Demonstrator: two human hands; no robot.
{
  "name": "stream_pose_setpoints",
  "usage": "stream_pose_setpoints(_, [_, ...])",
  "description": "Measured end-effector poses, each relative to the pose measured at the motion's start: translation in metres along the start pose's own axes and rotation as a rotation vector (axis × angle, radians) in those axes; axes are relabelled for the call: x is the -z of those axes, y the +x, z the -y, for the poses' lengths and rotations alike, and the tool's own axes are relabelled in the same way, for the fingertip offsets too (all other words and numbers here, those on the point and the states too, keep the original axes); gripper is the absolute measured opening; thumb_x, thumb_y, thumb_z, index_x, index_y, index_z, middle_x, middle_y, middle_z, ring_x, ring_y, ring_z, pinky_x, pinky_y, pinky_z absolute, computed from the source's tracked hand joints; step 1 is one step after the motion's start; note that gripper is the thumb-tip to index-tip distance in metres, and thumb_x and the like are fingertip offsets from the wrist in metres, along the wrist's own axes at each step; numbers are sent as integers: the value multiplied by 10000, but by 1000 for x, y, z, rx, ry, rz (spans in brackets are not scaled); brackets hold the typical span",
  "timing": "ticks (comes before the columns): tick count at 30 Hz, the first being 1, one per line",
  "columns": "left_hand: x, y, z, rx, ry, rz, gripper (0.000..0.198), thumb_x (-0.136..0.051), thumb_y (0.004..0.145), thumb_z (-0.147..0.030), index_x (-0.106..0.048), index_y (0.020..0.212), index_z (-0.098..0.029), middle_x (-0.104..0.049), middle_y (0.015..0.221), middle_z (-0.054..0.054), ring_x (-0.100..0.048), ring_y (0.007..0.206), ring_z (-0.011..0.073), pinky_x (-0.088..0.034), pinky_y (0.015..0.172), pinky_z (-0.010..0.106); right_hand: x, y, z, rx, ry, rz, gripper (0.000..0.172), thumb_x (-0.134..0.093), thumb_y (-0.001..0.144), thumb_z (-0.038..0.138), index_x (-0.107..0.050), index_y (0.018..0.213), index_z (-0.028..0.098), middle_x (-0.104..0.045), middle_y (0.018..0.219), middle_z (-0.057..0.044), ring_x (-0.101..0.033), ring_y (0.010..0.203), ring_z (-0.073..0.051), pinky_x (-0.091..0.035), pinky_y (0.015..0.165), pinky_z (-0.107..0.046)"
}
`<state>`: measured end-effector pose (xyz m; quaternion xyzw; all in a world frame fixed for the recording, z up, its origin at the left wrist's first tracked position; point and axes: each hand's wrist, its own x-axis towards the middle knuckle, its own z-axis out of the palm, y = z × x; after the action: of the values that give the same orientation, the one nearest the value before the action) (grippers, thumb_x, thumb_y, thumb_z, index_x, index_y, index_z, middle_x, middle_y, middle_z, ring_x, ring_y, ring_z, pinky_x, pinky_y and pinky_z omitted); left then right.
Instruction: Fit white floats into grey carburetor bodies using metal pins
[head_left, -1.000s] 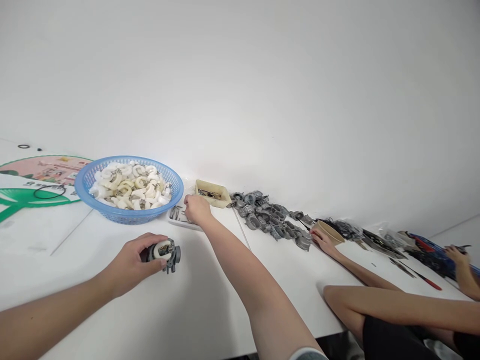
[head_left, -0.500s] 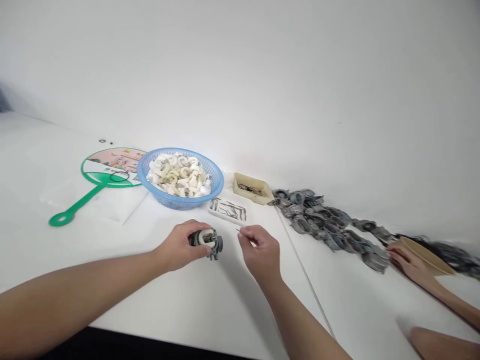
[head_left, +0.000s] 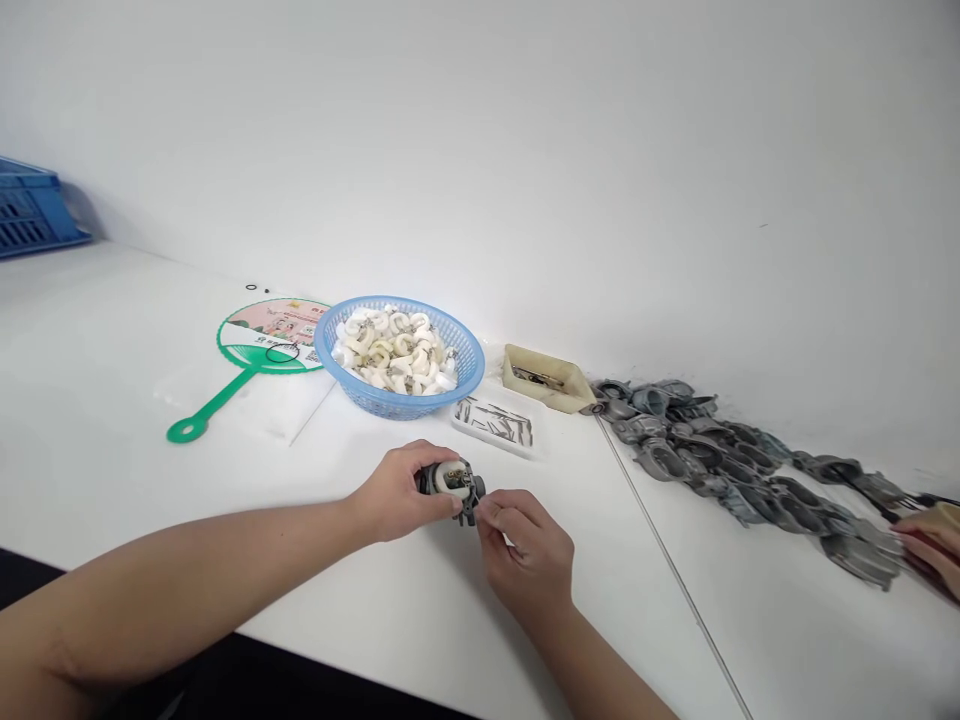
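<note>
My left hand (head_left: 394, 490) grips a grey die-cast carburetor (head_left: 466, 497) fitted with a white ring-shaped float (head_left: 451, 480). My right hand (head_left: 525, 545) is pinched against the carburetor's side. Its fingertips hide whatever they hold, likely the thin metal pin visible earlier. Behind my hands, a white tray (head_left: 493, 422) holds several thin metal pins. A blue plastic basket (head_left: 397, 395) heaped with white floats stands beyond it.
A row of grey carburetor bodies (head_left: 720, 465) runs along the white table's back right. A beige tray (head_left: 540, 380) sits before them. A co-worker's hand (head_left: 930, 545) is at the right edge. A green hand fan (head_left: 255, 345) lies left, and a blue crate (head_left: 34, 210) stands far left.
My right hand has come from the pin tray to the carburetor held in my left hand. The view has swung left, shifting the table items rightward in the picture.
</note>
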<state>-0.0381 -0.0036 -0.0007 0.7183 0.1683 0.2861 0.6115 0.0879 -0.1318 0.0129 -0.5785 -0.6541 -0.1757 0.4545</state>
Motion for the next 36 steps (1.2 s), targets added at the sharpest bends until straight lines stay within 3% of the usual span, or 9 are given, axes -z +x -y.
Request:
stream_pose_setpoints(25, [1,2,0,0,-8,14,379,-731,628,-230,-649,997,-251,-585,998,27,-582,884,200,-479,790,317,1,7,0,305,-308,-2,224,-578,690,-30,-543,783,171,-583,710,-51,-526,651,-142,-458,543,-249])
stream_pose_setpoints(36, [1,2,0,-5,12,17,379,-723,632,-229,-650,1004,-240,-583,987,33,-576,861,195,-478,772,310,3,8,0,303,-315,51,204,-528,709,-23,-532,758,175,-583,709,-39,-523,640,-129,-445,550,-236])
